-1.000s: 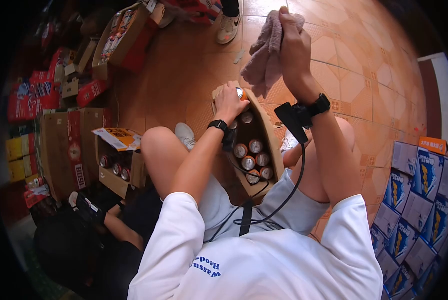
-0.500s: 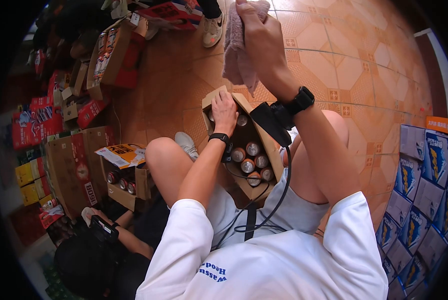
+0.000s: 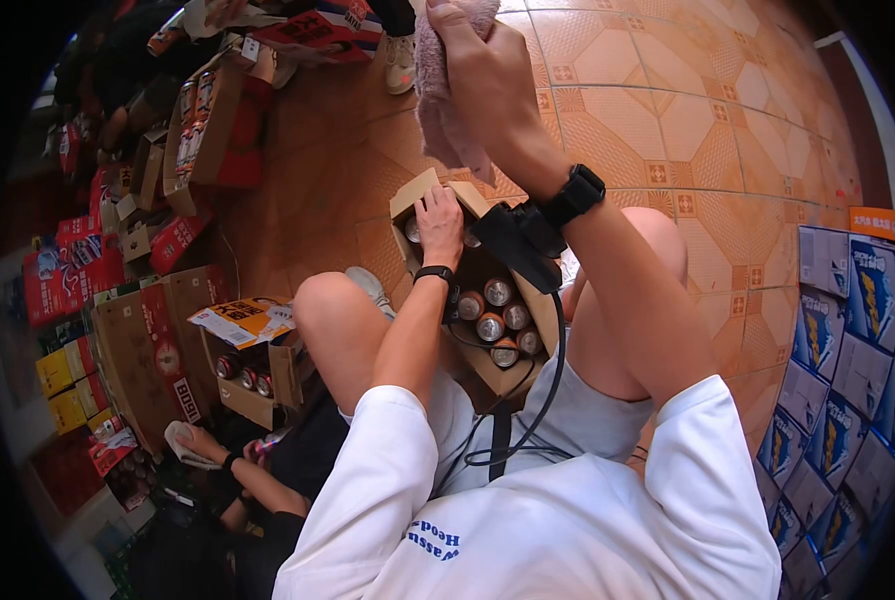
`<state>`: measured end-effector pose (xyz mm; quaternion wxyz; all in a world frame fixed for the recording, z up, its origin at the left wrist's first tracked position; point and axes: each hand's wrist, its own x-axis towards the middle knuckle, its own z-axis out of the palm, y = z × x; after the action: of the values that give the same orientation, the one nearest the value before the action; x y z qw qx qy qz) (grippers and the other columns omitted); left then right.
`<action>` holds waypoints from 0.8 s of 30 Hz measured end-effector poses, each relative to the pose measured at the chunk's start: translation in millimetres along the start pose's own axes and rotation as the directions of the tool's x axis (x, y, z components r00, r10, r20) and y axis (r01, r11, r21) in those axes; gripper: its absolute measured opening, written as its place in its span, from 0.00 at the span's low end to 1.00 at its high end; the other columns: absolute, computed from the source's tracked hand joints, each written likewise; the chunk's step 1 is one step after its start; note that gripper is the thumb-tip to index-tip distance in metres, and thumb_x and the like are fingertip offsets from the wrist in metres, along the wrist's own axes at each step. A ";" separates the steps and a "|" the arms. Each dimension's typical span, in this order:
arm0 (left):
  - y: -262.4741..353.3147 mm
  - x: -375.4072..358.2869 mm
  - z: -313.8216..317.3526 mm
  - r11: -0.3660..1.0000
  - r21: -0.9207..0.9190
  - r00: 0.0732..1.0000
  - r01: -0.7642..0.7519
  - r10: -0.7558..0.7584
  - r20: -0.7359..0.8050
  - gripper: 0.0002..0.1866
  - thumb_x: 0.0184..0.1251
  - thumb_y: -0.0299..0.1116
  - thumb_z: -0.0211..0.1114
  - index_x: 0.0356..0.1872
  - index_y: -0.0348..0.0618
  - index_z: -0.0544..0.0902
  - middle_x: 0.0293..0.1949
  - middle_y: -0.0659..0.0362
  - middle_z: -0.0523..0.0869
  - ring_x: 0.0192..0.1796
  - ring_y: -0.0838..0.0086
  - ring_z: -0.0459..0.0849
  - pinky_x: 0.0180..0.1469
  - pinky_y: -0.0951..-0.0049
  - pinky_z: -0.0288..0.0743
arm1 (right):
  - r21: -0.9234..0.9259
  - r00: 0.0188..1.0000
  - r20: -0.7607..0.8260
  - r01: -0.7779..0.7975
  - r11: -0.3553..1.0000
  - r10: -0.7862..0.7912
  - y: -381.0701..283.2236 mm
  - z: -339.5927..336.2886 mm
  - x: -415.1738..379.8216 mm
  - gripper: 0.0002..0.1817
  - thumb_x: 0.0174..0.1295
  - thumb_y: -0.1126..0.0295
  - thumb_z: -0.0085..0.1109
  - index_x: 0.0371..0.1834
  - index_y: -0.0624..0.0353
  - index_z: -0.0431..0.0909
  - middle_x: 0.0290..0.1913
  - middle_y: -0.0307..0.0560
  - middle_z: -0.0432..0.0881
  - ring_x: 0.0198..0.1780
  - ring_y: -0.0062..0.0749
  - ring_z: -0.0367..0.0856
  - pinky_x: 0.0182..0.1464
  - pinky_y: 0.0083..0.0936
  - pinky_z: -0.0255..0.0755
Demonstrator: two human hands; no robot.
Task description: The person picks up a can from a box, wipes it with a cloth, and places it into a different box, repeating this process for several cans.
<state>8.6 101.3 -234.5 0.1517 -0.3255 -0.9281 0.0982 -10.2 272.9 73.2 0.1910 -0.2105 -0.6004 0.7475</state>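
Cloth point(image 3: 435, 100) of a dull mauve is held bunched in the right hand point(image 3: 496, 85), which is raised past the far end of an open carton point(image 3: 415, 189); its lower corner is left dangling above the tiled floor point(image 3: 608, 140). The left hand point(image 3: 441, 222) is set at the carton's far end, its fingers stretched toward the flap. Cans can be seen to either side of that hand, but whether one is grasped beneath the palm cannot be told from this angle. At the near end of the carton, a cluster of cans point(image 3: 490, 327) is stood upright, tops upward. The carton itself is placed between the person's knees. A black cable point(image 3: 556, 375) is draped across its near end. By the left knee, a smaller box point(image 3: 246, 405) is filled with dark cans, and near it a whitish cloth point(image 3: 180, 440) is held in a co-worker's hand point(image 3: 208, 446). At far right, blue-and-silver cartons point(image 3: 836, 435) are packed close together.
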 end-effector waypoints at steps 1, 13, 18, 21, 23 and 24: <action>-1.0 -0.1 1.1 1.000 -0.015 1.000 -0.003 0.003 0.003 0.11 0.63 0.31 0.65 0.47 0.45 0.80 0.47 0.56 0.79 0.53 0.65 0.78 0.55 0.65 0.71 | 0.001 1.000 0.001 0.000 1.000 0.000 3.7 0.1 1.0 0.26 0.79 0.52 0.55 0.25 0.60 0.81 0.20 0.36 0.79 0.21 0.20 0.76 0.23 0.26 0.66; 3.7 -4.1 -10.8 0.958 -0.276 0.995 0.079 -0.058 0.084 0.26 0.48 0.31 0.74 0.51 0.37 0.78 0.55 0.49 0.77 0.59 0.57 0.77 0.56 0.62 0.72 | 0.006 0.999 -0.003 0.035 0.999 -0.035 1.6 1.6 -4.9 0.24 0.80 0.55 0.53 0.26 0.58 0.82 0.20 0.34 0.78 0.22 0.18 0.74 0.24 0.26 0.65; -6.2 -9.1 -9.4 0.967 -0.253 0.994 -0.014 0.040 0.098 0.24 0.48 0.31 0.74 0.48 0.38 0.79 0.54 0.49 0.77 0.58 0.57 0.77 0.55 0.61 0.72 | 0.092 0.994 0.024 0.101 0.991 -0.103 10.7 4.9 -2.2 0.24 0.81 0.57 0.52 0.24 0.56 0.79 0.19 0.34 0.77 0.19 0.17 0.73 0.22 0.25 0.63; -4.4 -8.8 -12.2 0.978 -0.208 0.997 -0.011 0.026 0.074 0.21 0.49 0.32 0.74 0.45 0.40 0.79 0.53 0.50 0.77 0.58 0.58 0.77 0.55 0.62 0.72 | 0.160 0.994 0.065 0.079 0.984 -0.090 10.7 8.3 -4.7 0.25 0.81 0.59 0.50 0.22 0.54 0.76 0.17 0.33 0.74 0.17 0.17 0.71 0.20 0.24 0.62; 3.5 -4.9 -24.9 0.954 -0.295 0.991 0.063 -0.025 0.130 0.13 0.54 0.33 0.71 0.39 0.42 0.81 0.49 0.52 0.79 0.55 0.58 0.78 0.53 0.61 0.71 | 0.173 0.993 0.061 0.094 0.980 -0.106 12.4 11.0 -4.4 0.25 0.81 0.59 0.50 0.21 0.54 0.75 0.17 0.32 0.73 0.16 0.17 0.70 0.19 0.24 0.61; 8.9 -10.1 -15.1 0.954 -0.291 0.991 0.064 -0.026 0.135 0.13 0.54 0.33 0.71 0.39 0.42 0.81 0.49 0.52 0.79 0.55 0.58 0.78 0.53 0.61 0.71 | 0.188 0.991 0.054 0.108 0.976 -0.120 13.5 13.1 -4.6 0.25 0.82 0.59 0.49 0.20 0.53 0.73 0.16 0.32 0.72 0.15 0.17 0.68 0.18 0.23 0.60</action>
<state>26.4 103.0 -225.1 0.0430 -0.3161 -0.9474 -0.0240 -13.9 256.9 62.9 0.2325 -0.1326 -0.5456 0.7941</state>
